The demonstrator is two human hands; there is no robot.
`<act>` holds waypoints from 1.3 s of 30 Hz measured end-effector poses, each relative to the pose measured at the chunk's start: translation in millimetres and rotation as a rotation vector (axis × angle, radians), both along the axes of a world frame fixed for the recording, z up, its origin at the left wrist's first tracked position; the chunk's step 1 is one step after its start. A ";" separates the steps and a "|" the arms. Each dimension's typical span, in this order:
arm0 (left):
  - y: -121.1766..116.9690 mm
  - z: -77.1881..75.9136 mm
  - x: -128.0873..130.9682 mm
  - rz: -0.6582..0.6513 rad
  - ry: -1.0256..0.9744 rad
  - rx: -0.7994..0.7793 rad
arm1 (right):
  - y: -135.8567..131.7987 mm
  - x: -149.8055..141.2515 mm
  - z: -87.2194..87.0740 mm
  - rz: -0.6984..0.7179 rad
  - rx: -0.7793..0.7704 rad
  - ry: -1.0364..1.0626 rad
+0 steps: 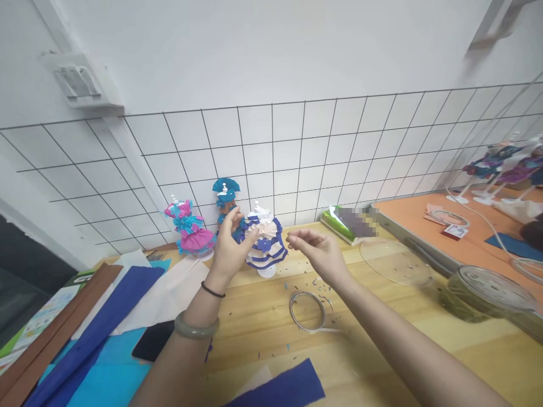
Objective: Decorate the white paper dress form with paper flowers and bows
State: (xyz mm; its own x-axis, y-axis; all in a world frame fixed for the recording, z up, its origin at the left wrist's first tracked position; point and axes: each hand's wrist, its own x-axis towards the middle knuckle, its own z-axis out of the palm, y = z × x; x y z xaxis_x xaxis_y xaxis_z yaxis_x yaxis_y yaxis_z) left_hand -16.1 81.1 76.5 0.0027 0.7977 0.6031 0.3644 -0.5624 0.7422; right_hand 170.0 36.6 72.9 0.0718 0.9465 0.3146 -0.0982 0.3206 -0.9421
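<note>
A small dress on a white mini mannequin stand [266,257] stands between my hands, with cream and dark blue paper-like tiers and a pleated cream fan at its front. My left hand [229,249] is at its left side, thumb and fingers spread apart; the thumb overlaps the dress in view, and contact cannot be told. To the right of the dress, my right hand [318,249] has thumb and forefinger pinched together; whatever is between the tips is too small to make out. Behind stand a teal and brown dress [226,191] and a pink and turquoise dress [190,226].
A roll of clear tape [307,311] lies among scattered paper scraps. Blue strips [97,333], brown strips [55,333] and a black phone [155,341] are at left. A green pack [339,224], a clear lid [396,263] and a round container [487,294] stand right.
</note>
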 end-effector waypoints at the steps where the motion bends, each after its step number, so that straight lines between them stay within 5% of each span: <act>1: 5.3 2.3 1.4 -0.055 -0.014 -0.027 | 7.8 -1.2 3.1 -0.019 0.062 -0.043; 7: 25.2 15.1 7.5 -0.246 -0.133 -0.135 | 42.9 -12.8 12.8 -0.188 0.452 -0.368; 13: 34.4 20.9 9.9 -0.304 -0.206 -0.217 | 61.1 -23.8 5.1 -0.312 0.626 -0.557; 39: 44.9 13.9 11.4 -0.159 -0.175 -0.148 | 60.8 -35.1 -8.6 -0.307 0.570 -0.422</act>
State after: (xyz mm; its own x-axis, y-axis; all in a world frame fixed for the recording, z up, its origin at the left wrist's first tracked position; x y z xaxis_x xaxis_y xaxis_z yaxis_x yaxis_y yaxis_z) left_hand -4.7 126.0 90.4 0.0405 0.8753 0.4819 0.1394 -0.4826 0.8647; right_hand 134.9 97.4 64.3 0.0708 0.5867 0.8067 0.4041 0.7225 -0.5609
